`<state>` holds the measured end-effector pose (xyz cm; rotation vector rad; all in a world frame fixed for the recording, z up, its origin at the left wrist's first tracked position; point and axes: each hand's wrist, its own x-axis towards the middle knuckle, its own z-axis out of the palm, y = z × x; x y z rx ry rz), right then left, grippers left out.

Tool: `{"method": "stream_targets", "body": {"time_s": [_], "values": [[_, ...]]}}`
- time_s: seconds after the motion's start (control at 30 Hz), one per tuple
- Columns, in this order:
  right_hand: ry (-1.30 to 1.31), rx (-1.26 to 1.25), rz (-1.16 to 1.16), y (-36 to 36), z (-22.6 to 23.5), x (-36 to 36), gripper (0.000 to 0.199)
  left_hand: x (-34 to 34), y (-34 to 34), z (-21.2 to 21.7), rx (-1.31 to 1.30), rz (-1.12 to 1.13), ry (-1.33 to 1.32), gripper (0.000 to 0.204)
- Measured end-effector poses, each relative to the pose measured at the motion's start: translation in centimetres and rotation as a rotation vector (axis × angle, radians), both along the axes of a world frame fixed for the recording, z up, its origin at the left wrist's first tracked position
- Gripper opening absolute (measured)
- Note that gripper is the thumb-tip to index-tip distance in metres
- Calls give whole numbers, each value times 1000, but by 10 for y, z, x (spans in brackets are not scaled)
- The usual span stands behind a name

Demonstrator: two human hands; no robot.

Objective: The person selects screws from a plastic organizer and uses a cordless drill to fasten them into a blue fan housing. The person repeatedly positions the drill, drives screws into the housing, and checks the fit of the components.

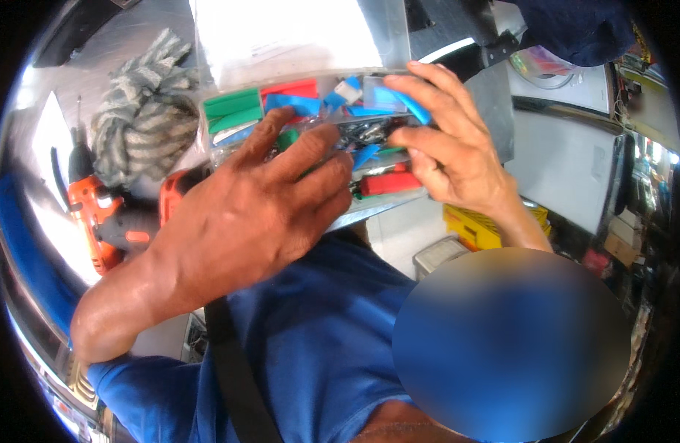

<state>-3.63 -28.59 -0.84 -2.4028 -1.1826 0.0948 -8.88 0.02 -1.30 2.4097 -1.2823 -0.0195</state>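
Note:
A clear plastic organizer box (310,77) holds flat green pieces (233,111), red pieces (388,182), blue pieces (294,103) and small dark metal parts (366,133) in its compartments. My left hand (270,184) lies over its left half, fingers apart and bent down among the pieces. What its fingertips touch is partly hidden, and its thumb does not show. My right hand (458,144) is at the box's right end, fingers apart and curved over the compartments. A blue strip (415,108) lies against its fingers; no grip on it shows.
Left of the box lie a coiled grey rope (144,118) and an orange and black power drill (96,207). Another orange tool (179,190) sits partly behind my left hand. A yellow case (476,225) stands lower right, near a white panel (561,170).

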Motion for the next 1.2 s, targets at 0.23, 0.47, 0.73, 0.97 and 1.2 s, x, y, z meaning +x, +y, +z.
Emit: {"method": "stream_targets", "body": {"time_s": [0.23,0.47,0.73,0.97,1.2], "values": [[-14,27,-22,-2,-2,4,31,-1,-2,2,20,4,1,20],[5,-142,45,4,5,4,30,-3,1,5,42,53,-31,21],[-11,-127,64,22,8,1,42,-3,2,6,52,60,-48,21],[-14,-75,61,7,-3,4,50,-14,15,16,-2,140,187,17],[-32,-167,94,20,0,1,53,-13,17,10,-16,146,202,21]]}}
